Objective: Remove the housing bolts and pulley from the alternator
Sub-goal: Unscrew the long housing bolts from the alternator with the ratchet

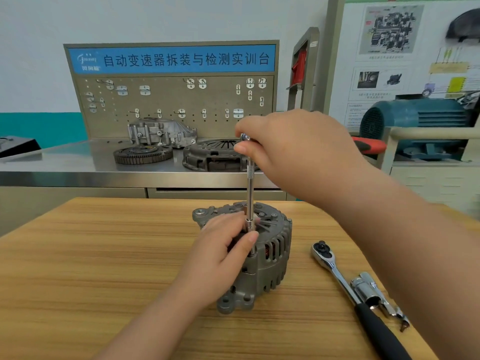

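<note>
A grey alternator (270,258) stands on the wooden table (91,255), its copper windings showing through the side slots. A thin chrome extension bar with a socket (250,193) stands upright on a housing bolt at the alternator's near rim. My right hand (293,149) grips the top end of the bar. My left hand (223,250) rests on the alternator's top, its thumb and fingers pinching the bar's lower end near the socket. The bolt itself and the pulley are hidden.
A ratchet wrench with a black handle (348,287) lies on the table to the right, beside a chrome socket tool (368,292). Behind the table stands a steel bench (65,165) with a gear ring (142,153), a clutch plate (213,154), a housing and a pegboard.
</note>
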A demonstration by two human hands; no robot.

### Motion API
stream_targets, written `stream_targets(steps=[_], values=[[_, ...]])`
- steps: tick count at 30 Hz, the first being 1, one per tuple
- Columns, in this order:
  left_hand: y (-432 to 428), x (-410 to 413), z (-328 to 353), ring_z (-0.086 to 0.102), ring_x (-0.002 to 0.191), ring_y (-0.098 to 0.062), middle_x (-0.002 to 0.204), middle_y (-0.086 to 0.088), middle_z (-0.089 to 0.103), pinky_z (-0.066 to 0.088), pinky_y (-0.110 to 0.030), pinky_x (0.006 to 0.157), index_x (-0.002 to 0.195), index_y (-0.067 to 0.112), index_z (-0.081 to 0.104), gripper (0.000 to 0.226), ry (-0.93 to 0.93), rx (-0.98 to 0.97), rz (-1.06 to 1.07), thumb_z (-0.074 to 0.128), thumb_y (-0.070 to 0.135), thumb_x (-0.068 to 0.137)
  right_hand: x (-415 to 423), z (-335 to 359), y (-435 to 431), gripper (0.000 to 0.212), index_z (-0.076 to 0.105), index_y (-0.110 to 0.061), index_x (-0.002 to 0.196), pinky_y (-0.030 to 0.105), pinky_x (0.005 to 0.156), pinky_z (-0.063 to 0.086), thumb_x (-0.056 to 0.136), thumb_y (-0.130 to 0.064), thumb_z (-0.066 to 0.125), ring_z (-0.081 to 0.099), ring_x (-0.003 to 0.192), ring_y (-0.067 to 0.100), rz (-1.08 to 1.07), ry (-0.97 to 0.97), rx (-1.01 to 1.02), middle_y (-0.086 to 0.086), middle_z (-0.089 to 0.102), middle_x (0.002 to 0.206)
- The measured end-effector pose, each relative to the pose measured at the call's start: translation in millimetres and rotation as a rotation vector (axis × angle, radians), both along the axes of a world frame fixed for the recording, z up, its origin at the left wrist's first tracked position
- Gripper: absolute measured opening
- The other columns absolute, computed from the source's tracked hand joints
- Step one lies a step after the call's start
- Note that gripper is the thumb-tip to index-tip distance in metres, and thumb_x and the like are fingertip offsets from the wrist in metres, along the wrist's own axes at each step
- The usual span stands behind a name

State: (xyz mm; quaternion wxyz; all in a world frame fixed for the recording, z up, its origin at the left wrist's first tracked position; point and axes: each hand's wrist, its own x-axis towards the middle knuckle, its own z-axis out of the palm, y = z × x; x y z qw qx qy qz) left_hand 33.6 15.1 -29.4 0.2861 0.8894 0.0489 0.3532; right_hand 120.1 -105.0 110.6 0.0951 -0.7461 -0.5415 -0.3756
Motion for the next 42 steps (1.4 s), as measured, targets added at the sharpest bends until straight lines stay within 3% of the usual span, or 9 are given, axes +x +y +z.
stream_targets(steps=[7, 11, 14, 18, 21, 25, 29, 32, 42], values=[[2, 8, -8, 0.047, 0.12, 0.011, 0.113, 0.037, 0.058, 0.037, -0.05, 0.109, 0.093, 0.015, 0.067, 0.042, -0.093, 0.006, 0.001, 0.039, 0.046, 0.089, -5, -20, 7, 0.031, 0.054, -0.026, 0.114, 0.042, 0.09, 0.03, 0.097, -0.048, 0.041, 0.058, 0.092, 0.026, 0.022, 0.005, 0.176, -0.007, 0.062, 0.096], [3, 16, -8, 0.048, 0.109, 0.019, 0.095, 0.028, 0.065, 0.037, -0.05, 0.108, 0.079, 0.017, 0.059, 0.034, -0.115, 0.006, 0.007, 0.041, 0.043, 0.091, 5, -25, 16, 0.03, 0.056, -0.025, 0.115, 0.04, 0.083, 0.029, 0.095, -0.047, 0.048, 0.057, 0.09, 0.026, 0.046, 0.0, 0.235, -0.005, 0.061, 0.093], [5, 27, -6, 0.045, 0.1, 0.022, 0.082, 0.024, 0.062, 0.037, -0.048, 0.109, 0.091, 0.009, 0.065, 0.034, -0.095, -0.017, 0.023, 0.045, 0.036, 0.093, 15, -27, 24, 0.031, 0.057, -0.026, 0.118, 0.037, 0.078, 0.026, 0.093, -0.044, 0.053, 0.055, 0.09, 0.026, 0.051, -0.001, 0.238, -0.003, 0.059, 0.092], [5, 36, 1, 0.047, 0.109, -0.006, 0.086, 0.036, 0.058, 0.036, -0.045, 0.106, 0.096, 0.023, 0.067, 0.02, -0.012, -0.091, 0.062, 0.05, 0.032, 0.097, 31, -26, 25, 0.034, 0.051, -0.03, 0.124, 0.038, 0.084, 0.029, 0.095, -0.046, 0.05, 0.054, 0.098, 0.025, 0.012, 0.076, 0.222, -0.004, 0.059, 0.099], [6, 36, 6, 0.049, 0.109, -0.011, 0.098, 0.02, 0.065, 0.039, -0.042, 0.101, 0.082, 0.034, 0.061, 0.015, 0.034, -0.117, 0.05, 0.05, 0.035, 0.093, 39, -25, 19, 0.03, 0.051, -0.029, 0.121, 0.038, 0.086, 0.033, 0.097, -0.046, 0.047, 0.055, 0.098, 0.023, 0.031, 0.125, 0.232, -0.004, 0.06, 0.101], [-4, 32, 9, 0.049, 0.107, -0.009, 0.1, 0.019, 0.058, 0.041, -0.038, 0.097, 0.075, 0.027, 0.049, 0.021, 0.015, 0.023, 0.067, 0.049, 0.027, 0.097, 44, -28, 2, 0.014, 0.053, -0.023, 0.099, 0.034, 0.062, 0.037, 0.096, -0.037, 0.05, 0.051, 0.066, 0.016, 0.098, 0.187, 0.332, -0.011, 0.051, 0.071], [-35, 21, 17, 0.041, 0.073, -0.013, 0.076, 0.011, 0.043, 0.034, -0.025, 0.066, 0.076, 0.027, 0.037, 0.025, -0.037, 0.33, 0.108, 0.027, 0.034, 0.098, 66, -44, -22, 0.016, 0.049, -0.025, 0.07, 0.025, 0.045, 0.032, 0.085, -0.033, 0.051, 0.044, 0.046, 0.008, 0.076, 0.449, 0.592, -0.008, 0.05, 0.051], [-52, 17, 19, 0.041, 0.062, -0.004, 0.068, 0.014, 0.04, 0.029, -0.02, 0.053, 0.071, 0.032, 0.025, 0.031, 0.156, 0.334, 0.134, 0.018, 0.039, 0.101, 98, -59, -47, 0.015, 0.051, -0.022, 0.062, 0.027, 0.05, 0.032, 0.077, -0.02, 0.054, 0.036, 0.046, 0.007, 0.034, 0.78, 0.71, -0.009, 0.049, 0.049], [-87, 87, -10, 0.054, 0.073, -0.001, 0.077, 0.014, 0.059, 0.045, -0.023, 0.068, 0.094, 0.037, 0.059, 0.009, 0.455, 0.088, -0.16, 0.053, 0.043, 0.095, 151, -82, -122, 0.029, 0.053, -0.021, 0.055, 0.029, 0.053, 0.024, 0.083, -0.016, 0.059, 0.032, 0.052, 0.013, -0.006, 1.117, 0.757, -0.003, 0.039, 0.053]])
